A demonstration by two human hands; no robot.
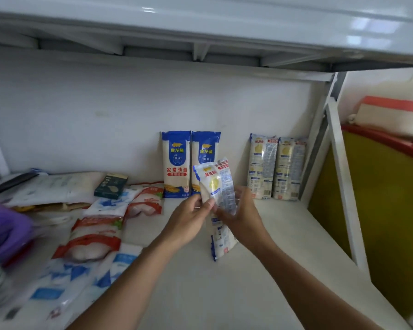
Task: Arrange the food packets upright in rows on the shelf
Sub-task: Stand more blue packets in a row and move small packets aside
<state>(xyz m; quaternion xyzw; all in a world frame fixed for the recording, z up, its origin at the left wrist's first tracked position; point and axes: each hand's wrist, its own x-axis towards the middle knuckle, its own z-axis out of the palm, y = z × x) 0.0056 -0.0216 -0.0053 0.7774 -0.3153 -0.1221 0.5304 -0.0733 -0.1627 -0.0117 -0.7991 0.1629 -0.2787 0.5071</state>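
**Packet held in both hands over the shelf**

The packet (216, 184) was held by its middle, nearly upright with the top tilted a little to the left, above the front part of the shelf (272, 270). Its left edge was pinched between thumb and fingers of the left hand (188, 220), and the fingers of the right hand (242, 216) were curled round it from the right. Whether its lower end touched the shelf could not be told. Behind it, two blue packets (176, 163) were stood upright against the back wall. Near them to the right, two pale packets (262, 166) were stood side by side. Red bags (91, 241) and a dark box (110, 185) were laid flat at the left.
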